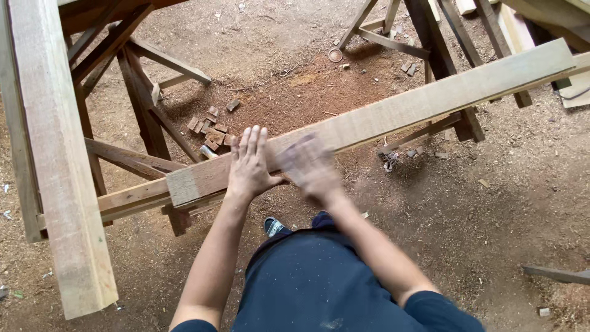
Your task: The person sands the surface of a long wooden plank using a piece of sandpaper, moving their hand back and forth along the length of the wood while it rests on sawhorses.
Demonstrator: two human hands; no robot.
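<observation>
Both grips are open; our left hand [249, 165] lies flat on the long wooden plank [393, 110], our right hand [310, 167] blurs over it just beside. That plank rests across sawhorses [144, 117] above the sawdust floor [504, 203]; we judge its face half wiped, the far length untouched.

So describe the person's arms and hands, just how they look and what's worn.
Both forearms are bare, with short dark navy sleeves ending near the elbows. The left hand shows no glove, ring or watch. The right hand is motion-blurred, so any detail there cannot be told.
</observation>
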